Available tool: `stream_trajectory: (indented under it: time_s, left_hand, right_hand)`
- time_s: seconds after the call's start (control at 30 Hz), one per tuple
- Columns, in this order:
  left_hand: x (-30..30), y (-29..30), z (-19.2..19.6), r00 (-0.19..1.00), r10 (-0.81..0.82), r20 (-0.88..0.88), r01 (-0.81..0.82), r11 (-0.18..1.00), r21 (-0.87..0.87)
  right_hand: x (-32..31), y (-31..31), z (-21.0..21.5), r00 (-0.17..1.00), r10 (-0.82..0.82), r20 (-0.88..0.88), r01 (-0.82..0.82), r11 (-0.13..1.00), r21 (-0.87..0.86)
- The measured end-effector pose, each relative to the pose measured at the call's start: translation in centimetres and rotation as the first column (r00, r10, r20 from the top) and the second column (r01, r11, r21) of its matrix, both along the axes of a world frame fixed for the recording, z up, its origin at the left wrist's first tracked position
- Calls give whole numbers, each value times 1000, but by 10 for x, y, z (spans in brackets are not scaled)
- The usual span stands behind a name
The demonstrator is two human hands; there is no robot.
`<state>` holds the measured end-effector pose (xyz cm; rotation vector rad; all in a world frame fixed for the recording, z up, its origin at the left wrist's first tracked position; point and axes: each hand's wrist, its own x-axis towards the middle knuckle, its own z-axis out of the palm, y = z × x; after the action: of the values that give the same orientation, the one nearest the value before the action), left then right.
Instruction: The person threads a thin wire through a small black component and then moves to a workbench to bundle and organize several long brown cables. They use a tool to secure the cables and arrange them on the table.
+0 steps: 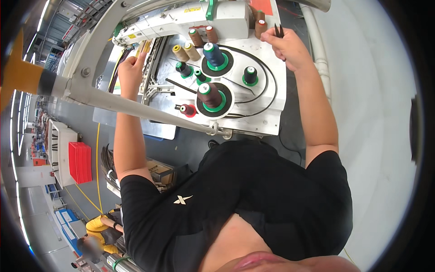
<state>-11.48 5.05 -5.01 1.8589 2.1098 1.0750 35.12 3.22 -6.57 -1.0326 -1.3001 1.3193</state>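
the right hand [288, 46] has its fingers curled around a dark two-pointed tool [279, 31], gripping it with the tips standing up past the knuckles; whether the blades are spread for use is too small to tell. just left of those fingers stands a brown thread cone [260, 28], so near that i cannot say whether the fingertips touch it. the left hand [130, 70] is well apart from the right, raised with the fingers mostly folded and one or two digits pointing forward, near the metal rail [156, 58] that lies to its right; i cannot tell whether it pinches anything fine such as a thread. ahead of the left hand runs the white sewing machine arm [176, 20], and between the two hands, nearer the body, the blue thread cone [213, 55] and the dark brown thread cone [209, 95] stand upright on their round bases. judging from this, the step in hand looks like thread handling at the machine, with the tool held ready rather than at work. the next move probably calls for the right hand to keep its tips clear of the cones beside it, and for the left to steady whatever strand is wanted before any cut.
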Motion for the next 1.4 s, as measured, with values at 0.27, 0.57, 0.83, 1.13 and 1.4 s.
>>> stream_trajectory:
  time_s: [0.27,0.57,0.83,1.13,1.4]
  left_hand:
    - [79,-15,32,878,-417,-233,451,885,116]
    - [150,-19,39,488,-514,706,748,663,-35]
    - [151,-4,53,742,-666,-68,669,733,119]
    - [192,-8,71,402,-877,-262,908,418,-8]
    - [198,-7,90,548,-836,10,836,548,22]
  right_hand:
    - [-63,-1,21,928,61,368,-171,947,273]
    - [-104,0,33,936,-76,342,-61,925,374]
    - [-103,22,-3,966,163,-200,-109,961,255]
    - [-62,-21,-7,880,345,-327,-295,936,194]
    - [3,-49,9,915,177,-363,-61,950,307]
